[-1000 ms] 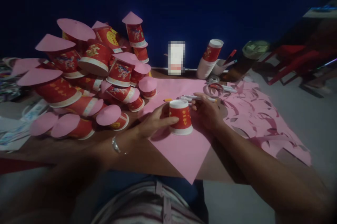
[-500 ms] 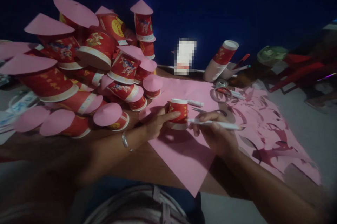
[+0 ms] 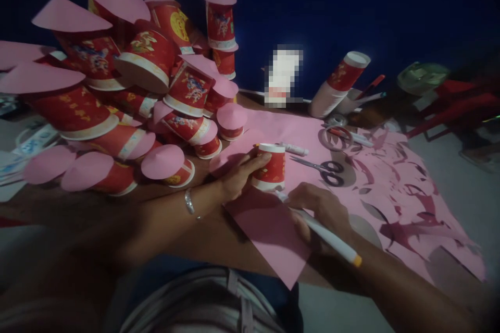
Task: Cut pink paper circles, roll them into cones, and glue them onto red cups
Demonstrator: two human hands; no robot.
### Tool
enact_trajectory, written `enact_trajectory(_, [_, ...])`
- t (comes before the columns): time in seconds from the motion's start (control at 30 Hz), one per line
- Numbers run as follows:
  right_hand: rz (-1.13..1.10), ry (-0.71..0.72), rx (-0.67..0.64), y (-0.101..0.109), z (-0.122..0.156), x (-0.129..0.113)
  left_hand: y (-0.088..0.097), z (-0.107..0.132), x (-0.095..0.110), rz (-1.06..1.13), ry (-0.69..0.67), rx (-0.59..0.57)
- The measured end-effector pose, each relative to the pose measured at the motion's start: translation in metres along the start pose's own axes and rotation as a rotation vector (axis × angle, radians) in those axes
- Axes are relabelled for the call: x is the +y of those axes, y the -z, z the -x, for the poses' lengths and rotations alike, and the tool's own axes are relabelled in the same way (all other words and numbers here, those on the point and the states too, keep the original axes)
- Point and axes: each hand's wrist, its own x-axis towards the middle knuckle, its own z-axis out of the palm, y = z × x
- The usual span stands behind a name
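Observation:
An upside-down red paper cup (image 3: 270, 167) stands on a pink paper sheet (image 3: 269, 229) at the table's middle. My left hand (image 3: 238, 176) is closed around the cup's left side and holds it down. My right hand (image 3: 318, 208) grips a white marker pen (image 3: 328, 236), whose tip touches the paper at the cup's base and whose orange end points toward me. A bracelet sits on my left wrist.
A big pile of red cups with pink cone hats (image 3: 128, 88) fills the left of the table. Scissors (image 3: 324, 170), another marker (image 3: 294, 149), tape rolls (image 3: 331, 137), a leaning stack of cups (image 3: 338, 85) and cut pink scraps (image 3: 402, 192) lie to the right.
My right hand has picked up the marker and brought it down from beside the cup to the cup's base. My left hand has stayed on the cup. The camera has tilted down slightly.

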Motion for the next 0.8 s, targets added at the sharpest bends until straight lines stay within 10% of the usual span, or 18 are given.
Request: enact_trajectory(0.8, [-0.012,0.156,0.071,-0.018,0.002,0.017,0.003,-0.002,0.001,-0.037,0.041,-0.007])
